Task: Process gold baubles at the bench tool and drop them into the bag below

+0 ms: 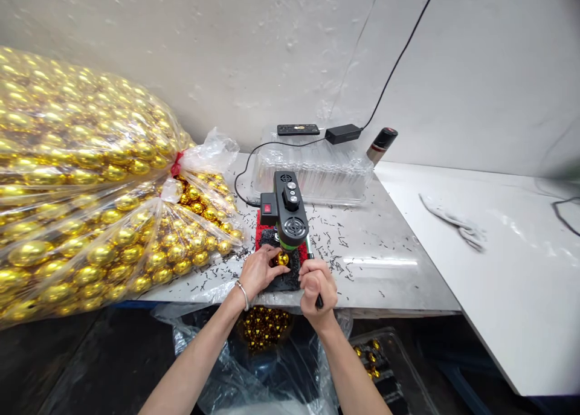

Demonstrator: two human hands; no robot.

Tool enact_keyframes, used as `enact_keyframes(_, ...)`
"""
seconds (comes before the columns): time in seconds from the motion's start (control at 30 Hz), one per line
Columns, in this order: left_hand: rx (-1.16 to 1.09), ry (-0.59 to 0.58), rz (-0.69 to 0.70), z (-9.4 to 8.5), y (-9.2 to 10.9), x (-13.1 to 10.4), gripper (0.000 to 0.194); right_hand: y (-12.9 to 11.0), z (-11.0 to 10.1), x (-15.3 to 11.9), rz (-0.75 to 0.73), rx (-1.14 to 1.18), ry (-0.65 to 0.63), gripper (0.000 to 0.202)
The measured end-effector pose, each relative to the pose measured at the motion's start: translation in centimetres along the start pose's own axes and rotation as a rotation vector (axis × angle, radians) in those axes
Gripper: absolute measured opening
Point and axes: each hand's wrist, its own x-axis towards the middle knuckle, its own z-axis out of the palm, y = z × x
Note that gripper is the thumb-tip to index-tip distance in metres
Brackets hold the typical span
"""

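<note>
A single gold ball (283,258) sits under the head of a small black press-like machine (292,206). My left hand (261,269), with a bracelet at the wrist, curls its thumb and fingers around that ball from the left. On the right, my right hand (318,288) is wrapped round a lever handle (319,301) with a black grip, attached at the machine's side. The machine stands on a red and black base (260,235). Black shreds (333,241) lie scattered around it.
Large clear bags of gold balls (90,209) fill the left. Behind the machine are clear plastic trays (312,167), a phone (298,130), a power adapter (343,134) and a spray can (382,145). Gloves (453,221) lie right. Below, an open bag holds gold balls (265,328).
</note>
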Motion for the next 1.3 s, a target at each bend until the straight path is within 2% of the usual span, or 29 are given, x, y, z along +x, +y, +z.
enact_keyframes(0.37,0.024,0.049,-0.003,0.4,0.1,-0.2,0.035,2.0,1.4,-1.9,-0.046,-0.049,0.102,0.035)
enact_keyframes(0.53,0.007,0.072,0.046,0.9,-0.3,-0.3,0.036,2.8,1.0,-2.1,-0.194,-0.099,-0.027,0.030)
enact_keyframes(0.63,-0.004,0.079,0.033,1.0,-0.3,-0.1,0.036,1.9,0.5,-1.1,-0.131,-0.062,-0.015,0.031)
enact_keyframes(0.77,-0.079,0.099,0.036,0.5,-0.2,-0.3,0.038,-0.9,-0.5,2.0,0.017,0.017,0.032,0.032)
enact_keyframes(0.87,-0.240,0.133,0.021,0.1,-0.4,-2.0,0.043,-2.5,-0.9,3.9,0.080,0.039,0.032,0.031)
enact_keyframes(0.9,-0.317,0.103,0.009,0.2,-0.6,-2.9,0.043,-2.7,-0.9,4.2,0.073,0.038,0.030,0.031)
enact_keyframes(0.93,-0.404,0.031,-0.012,0.5,-0.9,-4.1,0.042,-2.8,-0.9,4.3,0.063,0.033,0.025,0.031)
enact_keyframes(1.0,-0.600,-0.204,-0.098,1.6,-1.5,-6.5,0.044,-2.7,-0.7,4.1,0.040,0.011,0.029,0.031)
enact_keyframes(1.07,-0.760,-0.397,-0.269,3.2,-2.1,-8.8,0.053,-2.4,-0.5,3.5,0.033,-0.008,0.043,0.032)
enact_keyframes(1.1,-0.813,-0.436,-0.359,4.1,-2.4,-9.7,0.057,-2.3,-0.5,3.3,0.033,-0.013,0.052,0.033)
enact_keyframes(1.2,-0.928,-0.390,-0.552,6.5,-3.1,-11.6,0.060,-2.1,-0.4,2.9,0.034,-0.022,0.044,0.032)
enact_keyframes(1.3,-1.101,-0.269,-0.702,7.4,-3.6,-12.1,0.059,-2.0,-0.4,2.8,0.026,-0.021,0.032,0.031)
